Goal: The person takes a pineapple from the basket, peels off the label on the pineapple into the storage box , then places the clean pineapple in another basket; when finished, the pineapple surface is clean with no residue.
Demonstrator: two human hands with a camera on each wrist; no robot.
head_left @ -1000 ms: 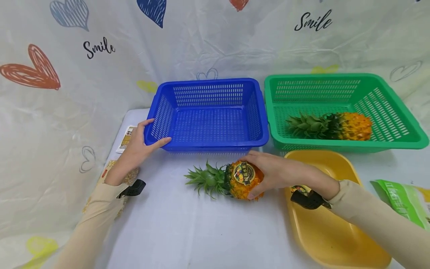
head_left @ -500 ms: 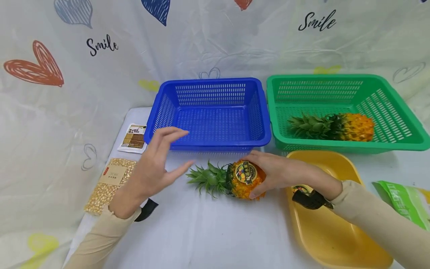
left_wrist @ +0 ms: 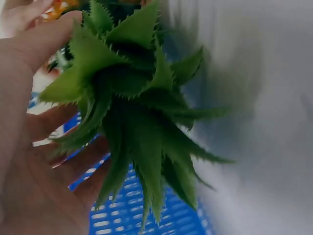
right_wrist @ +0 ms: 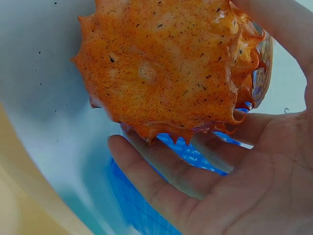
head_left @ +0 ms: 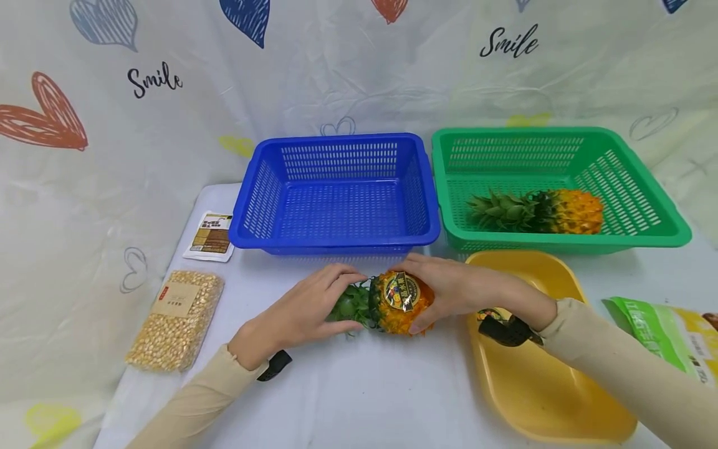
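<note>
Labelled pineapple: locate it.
Below the head view's centre, the labelled pineapple lies before the blue basket, leaves in the left hand, body in the right hand.

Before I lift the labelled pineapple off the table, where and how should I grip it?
Probably grip the labelled pineapple by its rounded orange body, right hand wrapping it from the right: it lies on its side, and its leafy crown points left with spiny leaf edges.

The left hand [left_wrist: 32, 161] holds the leafy crown of the pineapple [left_wrist: 134, 115], its thumb beside the base leaves, its fingers spread on the far side. The leaves are green, pointed and spine-edged. A little orange body shows. A blue slotted basket [left_wrist: 132, 203] is farther back; the white tabletop [left_wrist: 264, 132] carries a soft shadow.
</note>
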